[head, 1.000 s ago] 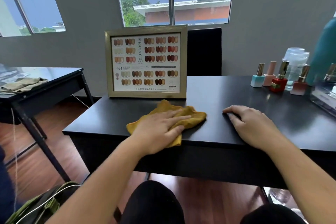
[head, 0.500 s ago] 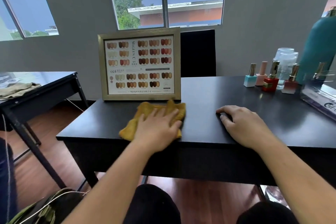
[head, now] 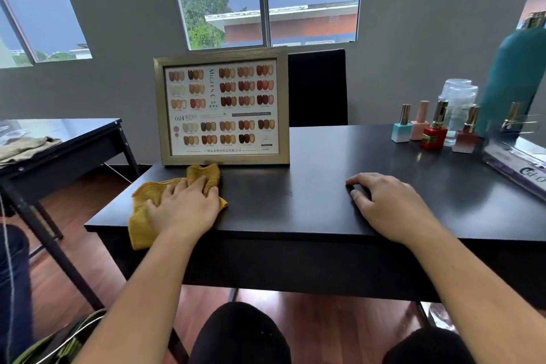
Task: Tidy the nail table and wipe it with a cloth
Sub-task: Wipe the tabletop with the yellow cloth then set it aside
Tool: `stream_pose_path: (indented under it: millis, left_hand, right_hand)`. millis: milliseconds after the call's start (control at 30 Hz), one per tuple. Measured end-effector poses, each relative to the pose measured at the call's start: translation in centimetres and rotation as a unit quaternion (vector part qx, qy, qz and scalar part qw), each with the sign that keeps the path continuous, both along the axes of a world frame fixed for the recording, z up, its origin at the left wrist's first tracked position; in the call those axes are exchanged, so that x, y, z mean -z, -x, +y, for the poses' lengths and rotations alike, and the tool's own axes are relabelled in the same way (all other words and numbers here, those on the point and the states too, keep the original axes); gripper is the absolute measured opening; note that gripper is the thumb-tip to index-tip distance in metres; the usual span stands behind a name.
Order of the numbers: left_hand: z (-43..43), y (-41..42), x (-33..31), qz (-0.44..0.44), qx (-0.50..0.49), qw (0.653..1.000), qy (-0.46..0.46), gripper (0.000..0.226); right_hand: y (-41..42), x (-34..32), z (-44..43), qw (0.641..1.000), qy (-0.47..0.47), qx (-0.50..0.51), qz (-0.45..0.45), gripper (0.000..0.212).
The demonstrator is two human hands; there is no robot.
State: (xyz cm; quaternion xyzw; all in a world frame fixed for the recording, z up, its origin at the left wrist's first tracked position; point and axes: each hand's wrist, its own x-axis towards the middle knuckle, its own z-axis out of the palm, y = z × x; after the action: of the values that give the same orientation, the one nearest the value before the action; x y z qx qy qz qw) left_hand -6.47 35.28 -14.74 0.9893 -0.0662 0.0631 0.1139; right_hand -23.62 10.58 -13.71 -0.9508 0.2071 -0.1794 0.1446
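Observation:
A mustard-yellow cloth (head: 147, 216) lies crumpled at the front left corner of the black nail table (head: 310, 174), one flap hanging over the front edge. My left hand (head: 186, 207) presses flat on the cloth with straight fingers. My right hand (head: 384, 204) rests palm-down on the table's front right part, fingers loosely bent, holding nothing. A gold-framed nail colour chart (head: 221, 109) stands just behind the cloth.
Several nail polish bottles (head: 434, 130) stand in a row at the back right, with a clear jar (head: 458, 103) and a tall teal bottle (head: 514, 74) behind them. A clear acrylic box (head: 517, 162) sits at the right edge. A second black table (head: 68, 156) stands to the left.
My left hand has slid the cloth leftward along the table's front, from the middle to the left corner. My right hand has stayed in place.

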Motion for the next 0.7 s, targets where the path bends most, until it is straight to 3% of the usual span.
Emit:
stream_pose_path:
  millis: [67, 167, 267, 333, 433, 533, 600, 700]
  left_hand:
    - [-1.4, 1.0, 0.1, 0.001, 0.044, 0.999, -0.016, 0.053]
    - [-3.6, 3.0, 0.2, -0.02, 0.19, 0.981, -0.022, 0.05]
    - [-3.7, 4.7, 0.3, -0.063, 0.334, 0.94, -0.011, 0.044]
    - [-2.5, 4.7, 0.1, -0.065, 0.373, 0.925, 0.025, 0.041]
    - [0.3, 2.3, -0.1, -0.042, 0.315, 0.947, 0.042, 0.041]
    - [3.3, -1.3, -0.4, -0.006, 0.119, 0.993, 0.015, 0.046]
    - [4.2, -2.7, -0.5, 0.022, 0.019, 1.0, -0.004, 0.05]
    - [3.0, -2.6, -0.6, 0.041, -0.006, 0.999, -0.026, 0.054]
  right_hand:
    - [-0.2, -0.1, 0.1, 1.0, 0.011, 0.004, 0.025, 0.032]
    - [-1.0, -0.5, 0.5, 0.998, 0.026, 0.001, 0.058, 0.035]
    - [-2.5, -0.7, 2.0, 0.996, 0.005, -0.069, 0.056, 0.037]
    - [-3.2, -0.4, 3.1, 0.991, -0.013, -0.118, 0.069, 0.038]
    - [-3.4, 0.0, 3.1, 0.989, -0.005, -0.131, 0.066, 0.036]
    - [-3.2, 0.2, 2.8, 0.99, -0.015, -0.132, 0.05, 0.034]
    - [-3.2, 0.4, 2.9, 0.99, -0.003, -0.131, 0.044, 0.033]
    - [-3.2, 0.5, 3.0, 0.991, -0.001, -0.13, 0.038, 0.033]
